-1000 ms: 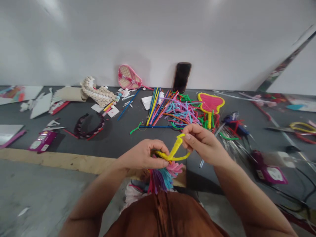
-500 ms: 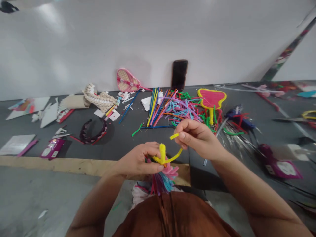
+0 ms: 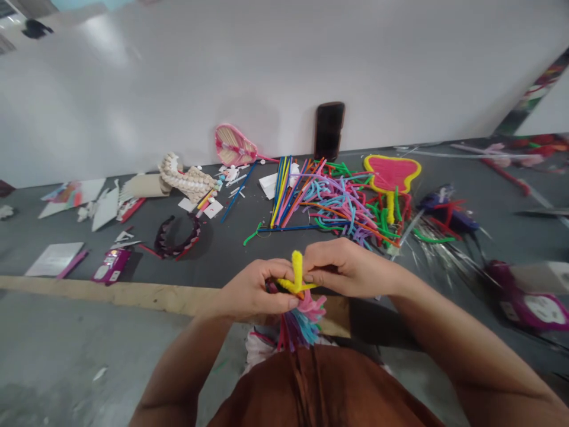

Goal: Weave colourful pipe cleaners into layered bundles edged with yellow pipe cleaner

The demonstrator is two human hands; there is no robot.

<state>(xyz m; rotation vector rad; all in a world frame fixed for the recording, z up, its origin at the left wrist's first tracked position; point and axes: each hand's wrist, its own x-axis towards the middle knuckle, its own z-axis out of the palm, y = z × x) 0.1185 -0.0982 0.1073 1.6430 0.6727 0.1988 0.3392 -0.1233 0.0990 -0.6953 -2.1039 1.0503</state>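
Note:
My left hand [image 3: 253, 290] is closed around a bundle of pink, blue and purple pipe cleaners [image 3: 300, 320] that hangs down toward my lap. A yellow pipe cleaner [image 3: 296, 274] is wound around the top of the bundle, one end sticking straight up. My right hand [image 3: 344, 268] pinches the other end of the yellow pipe cleaner, pressed close against my left hand. Both hands meet just above the wooden strip at the edge of the dark mat.
A heap of coloured pipe cleaners and straws [image 3: 329, 198] lies on the dark mat [image 3: 213, 249] ahead. A phone [image 3: 329, 130] leans on the white wall. Pink-and-yellow fan shape [image 3: 391, 173], dark headband [image 3: 176, 237], paper scraps and pink packets [image 3: 110, 265] lie around.
My right hand has come down and left, pulling the yellow pipe cleaner tight around the bundle until the hands touch. The free yellow end now stands upright. The view shifted slightly.

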